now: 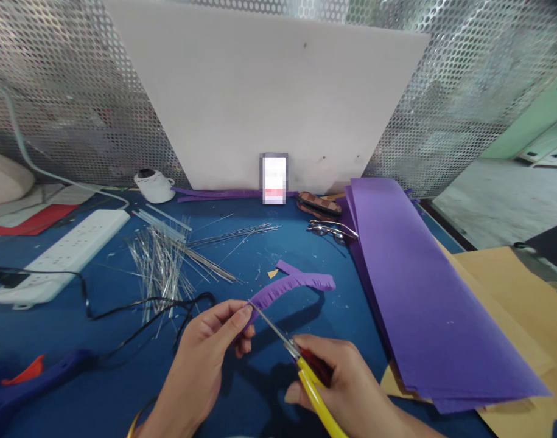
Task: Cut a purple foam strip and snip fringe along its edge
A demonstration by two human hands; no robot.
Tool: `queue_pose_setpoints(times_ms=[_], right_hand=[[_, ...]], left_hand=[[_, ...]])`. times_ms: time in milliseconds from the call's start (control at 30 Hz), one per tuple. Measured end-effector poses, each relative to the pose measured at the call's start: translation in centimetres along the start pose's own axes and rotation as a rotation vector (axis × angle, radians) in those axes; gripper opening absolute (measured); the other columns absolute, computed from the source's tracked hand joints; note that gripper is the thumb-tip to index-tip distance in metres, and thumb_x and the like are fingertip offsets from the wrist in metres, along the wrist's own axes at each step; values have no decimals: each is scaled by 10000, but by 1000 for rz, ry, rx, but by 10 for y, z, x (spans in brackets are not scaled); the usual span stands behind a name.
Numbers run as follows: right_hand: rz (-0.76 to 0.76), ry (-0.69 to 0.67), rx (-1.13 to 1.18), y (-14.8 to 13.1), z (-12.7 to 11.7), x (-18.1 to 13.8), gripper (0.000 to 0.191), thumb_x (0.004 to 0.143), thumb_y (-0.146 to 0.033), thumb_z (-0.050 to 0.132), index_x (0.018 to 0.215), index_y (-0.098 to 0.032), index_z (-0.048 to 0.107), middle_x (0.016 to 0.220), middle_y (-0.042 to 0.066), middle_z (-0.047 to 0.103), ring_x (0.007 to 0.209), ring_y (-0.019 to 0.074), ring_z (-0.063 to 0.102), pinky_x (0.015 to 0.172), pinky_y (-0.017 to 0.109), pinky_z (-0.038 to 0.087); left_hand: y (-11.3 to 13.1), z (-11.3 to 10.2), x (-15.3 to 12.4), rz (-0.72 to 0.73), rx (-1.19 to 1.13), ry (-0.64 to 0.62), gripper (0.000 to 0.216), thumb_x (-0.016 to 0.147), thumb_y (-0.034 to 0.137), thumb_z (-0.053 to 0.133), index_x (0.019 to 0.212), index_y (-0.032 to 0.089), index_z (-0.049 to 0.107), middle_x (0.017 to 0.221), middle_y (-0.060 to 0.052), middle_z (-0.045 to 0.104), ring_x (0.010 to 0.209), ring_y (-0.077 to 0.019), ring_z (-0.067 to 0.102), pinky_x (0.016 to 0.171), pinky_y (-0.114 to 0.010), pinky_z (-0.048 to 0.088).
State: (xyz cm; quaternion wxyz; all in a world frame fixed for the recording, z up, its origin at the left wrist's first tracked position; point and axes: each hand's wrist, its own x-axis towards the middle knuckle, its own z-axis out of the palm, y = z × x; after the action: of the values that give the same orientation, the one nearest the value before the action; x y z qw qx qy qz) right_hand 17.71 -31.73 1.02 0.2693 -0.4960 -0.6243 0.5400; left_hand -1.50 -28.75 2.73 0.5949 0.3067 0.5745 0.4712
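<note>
Left hand point(205, 353) pinches the near end of the purple strip point(287, 286) between thumb and fingertips; the strip arcs far and right above the blue table point(77, 377) (fringed edge visible). Right hand point(346, 383) is clamped on the yellow scissors point(301, 368), blade tips touching the strip just beside the left thumb.

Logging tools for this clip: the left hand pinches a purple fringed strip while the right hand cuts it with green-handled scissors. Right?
Not quite. The head view shows the scissors have yellow handles, not green. The rest holds: the left hand pinches the purple fringed strip and the right hand works the scissors at it.
</note>
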Motion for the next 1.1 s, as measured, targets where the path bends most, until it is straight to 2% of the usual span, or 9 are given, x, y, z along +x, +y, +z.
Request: queue_pose_setpoints(times_ms=[200,333,500,633,867,1100], right_hand=[[14,-125,344,16,2,3,388,695,-462,811,771,-161,579,630,-72,332,575,83,243,492,221,206],[63,-216,500,11,-1,3,507,684,-555,799,935,-157,609,587,-87,347,509,59,241,465,207,202],[53,-195,494,9,0,3,541,670,-602,789,929,-160,617,598,-83,345,517,61,227,468,215,189],[-7,-151,439,18,2,4,483,686,-568,795,861,-152,624,641,-69,322,569,80,222,494,227,193],[-15,-153,402,21,1,4,443,714,-548,778,846,-152,628,641,-65,327,573,85,223,494,228,193],[29,-156,400,8,0,5,566,656,-658,758,903,-159,655,623,-64,365,544,78,240,486,219,223]], left_hand=[[4,-1,1,-39,-26,-28,223,660,363,780,631,161,691,527,20,605,476,-85,494,474,-183,386],[4,0,0,-54,-30,-35,233,668,369,775,625,162,678,525,25,595,476,-81,484,473,-180,378],[2,0,-2,-12,-1,-14,245,702,386,753,621,171,665,535,27,596,488,-90,489,489,-190,396],[-1,1,-1,14,41,-5,218,693,372,764,654,172,689,538,31,595,483,-90,484,478,-192,390],[1,1,-2,31,51,-24,217,703,366,756,649,168,687,536,28,578,492,-95,482,475,-195,389],[3,0,-2,9,32,-26,234,679,374,767,630,160,685,526,23,572,477,-94,474,459,-200,382]])
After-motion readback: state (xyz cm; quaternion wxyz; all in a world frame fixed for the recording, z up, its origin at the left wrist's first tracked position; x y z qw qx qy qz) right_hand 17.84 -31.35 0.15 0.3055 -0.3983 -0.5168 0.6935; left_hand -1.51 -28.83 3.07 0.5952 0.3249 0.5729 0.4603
